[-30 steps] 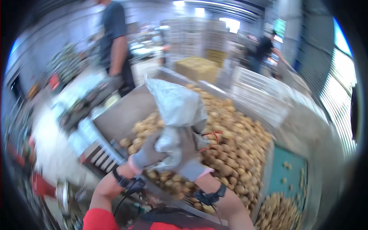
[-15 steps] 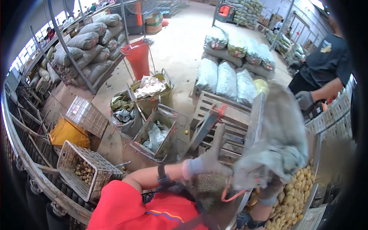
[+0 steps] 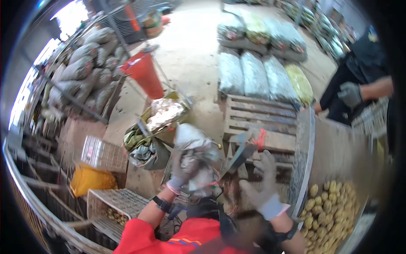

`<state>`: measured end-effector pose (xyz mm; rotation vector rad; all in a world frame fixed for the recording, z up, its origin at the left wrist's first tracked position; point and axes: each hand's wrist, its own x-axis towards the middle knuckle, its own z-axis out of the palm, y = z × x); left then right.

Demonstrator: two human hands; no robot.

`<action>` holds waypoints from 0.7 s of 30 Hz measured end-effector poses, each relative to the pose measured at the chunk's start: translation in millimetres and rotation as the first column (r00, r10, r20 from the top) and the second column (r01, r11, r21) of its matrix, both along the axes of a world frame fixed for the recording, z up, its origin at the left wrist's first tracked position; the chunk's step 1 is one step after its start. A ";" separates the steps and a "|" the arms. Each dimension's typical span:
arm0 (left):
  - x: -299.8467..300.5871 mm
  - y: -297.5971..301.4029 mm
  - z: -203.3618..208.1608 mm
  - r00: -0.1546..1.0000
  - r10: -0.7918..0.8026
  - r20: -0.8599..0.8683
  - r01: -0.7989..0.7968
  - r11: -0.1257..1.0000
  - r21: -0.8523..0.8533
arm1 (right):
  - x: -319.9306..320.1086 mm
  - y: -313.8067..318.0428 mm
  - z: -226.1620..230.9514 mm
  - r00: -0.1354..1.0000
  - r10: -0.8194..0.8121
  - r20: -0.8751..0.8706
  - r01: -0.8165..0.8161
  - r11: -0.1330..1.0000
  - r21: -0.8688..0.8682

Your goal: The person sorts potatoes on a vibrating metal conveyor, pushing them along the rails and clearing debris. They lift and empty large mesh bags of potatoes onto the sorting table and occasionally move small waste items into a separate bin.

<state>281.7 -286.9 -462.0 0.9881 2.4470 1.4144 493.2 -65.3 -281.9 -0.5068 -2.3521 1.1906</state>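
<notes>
My gloved left hand (image 3: 185,167) is closed on a crumpled pale grey sack (image 3: 196,142). The bunched cloth hangs over the front of the wire-framed bag stand, hiding most of it, and motion smears part of the cloth. Some way to the right, my gloved right hand (image 3: 262,182) is raised with its fingers spread and nothing in it. Beyond that hand lies a heap of potatoes (image 3: 332,211) in a metal-edged trough (image 3: 305,156).
A wooden pallet (image 3: 262,112) stands ahead, with full sacks (image 3: 253,74) behind it. A red funnel-shaped bin (image 3: 146,76), a bag of scraps (image 3: 146,148) and a plastic crate (image 3: 122,203) are to the left. A co-worker's gloved hand (image 3: 350,94) is at the right.
The grey sack has gone from above the potatoes on the right to the bag stand at centre left. My right hand has let go of it, and my left hand now grips it.
</notes>
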 end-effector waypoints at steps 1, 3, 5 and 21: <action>-6.7 -14.0 -22.3 0.990 0.119 -0.072 -0.122 0.992 -0.028 | 14.9 6.6 16.1 1.000 -0.012 -0.016 0.010 0.995 -0.103; -14.2 -38.4 -65.3 0.969 0.055 -0.241 -0.129 0.944 -0.304 | 55.0 17.1 45.8 0.996 -0.081 0.031 0.086 0.977 -0.197; -17.1 -37.2 -101.2 0.966 -0.254 -0.045 0.146 0.685 -0.714 | 95.3 19.4 61.5 0.963 -0.265 0.055 0.271 0.929 -0.253; 247.6 305.8 258.0 -0.265 -0.844 0.466 0.963 -0.214 0.162 | 400.2 -83.7 -6.6 0.329 -0.941 0.082 0.928 0.338 0.155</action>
